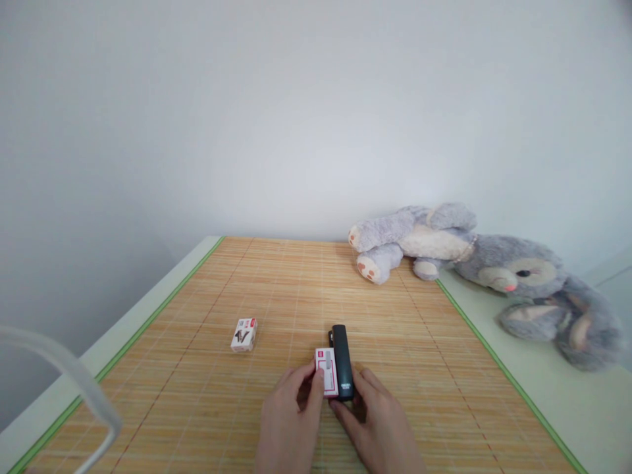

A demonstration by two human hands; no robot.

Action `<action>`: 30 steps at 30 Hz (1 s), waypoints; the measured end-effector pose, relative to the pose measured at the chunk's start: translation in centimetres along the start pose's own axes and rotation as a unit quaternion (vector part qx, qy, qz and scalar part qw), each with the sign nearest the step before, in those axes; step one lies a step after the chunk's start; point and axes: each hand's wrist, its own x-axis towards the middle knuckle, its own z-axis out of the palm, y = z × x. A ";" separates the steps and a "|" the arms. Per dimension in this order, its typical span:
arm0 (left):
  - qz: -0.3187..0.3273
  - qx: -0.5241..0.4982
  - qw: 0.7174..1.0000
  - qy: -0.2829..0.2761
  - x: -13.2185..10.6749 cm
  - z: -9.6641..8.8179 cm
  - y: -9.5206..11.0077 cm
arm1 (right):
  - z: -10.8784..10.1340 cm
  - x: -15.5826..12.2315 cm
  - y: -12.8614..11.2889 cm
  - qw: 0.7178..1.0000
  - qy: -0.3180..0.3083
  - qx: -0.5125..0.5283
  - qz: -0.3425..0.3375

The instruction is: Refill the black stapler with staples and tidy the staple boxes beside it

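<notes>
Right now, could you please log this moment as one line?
left hand: holding pink-trimmed box | right hand: touching black stapler | pink-trimmed box: beside stapler | small box: on mat

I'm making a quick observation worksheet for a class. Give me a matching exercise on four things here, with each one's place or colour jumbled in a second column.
Column one:
1. Stapler
2. Plush toy
3. Pink-bordered box
4. Box with a dark picture

Column two:
A. Lying across the right edge of the mat
B. Under the thumb of the left hand
C. On the mat, apart from both hands
D. Black, at the fingers of the right hand

Right pairs: 1-D, 2-A, 3-B, 4-C.
</notes>
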 end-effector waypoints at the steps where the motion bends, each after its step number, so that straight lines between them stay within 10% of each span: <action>1: -0.004 -0.001 1.000 -0.002 0.0 0.1 0.1 | 0.0 0.0 -0.2 1.000 0.006 0.002 0.002; 12: 0.000 -0.040 0.996 -0.080 1.2 1.3 1.7 | -1.1 0.6 0.5 0.999 0.033 -0.034 0.009; 30: 0.091 -0.072 0.977 -0.181 2.8 12.8 6.5 | -12.8 1.4 10.8 0.988 0.031 -0.147 0.029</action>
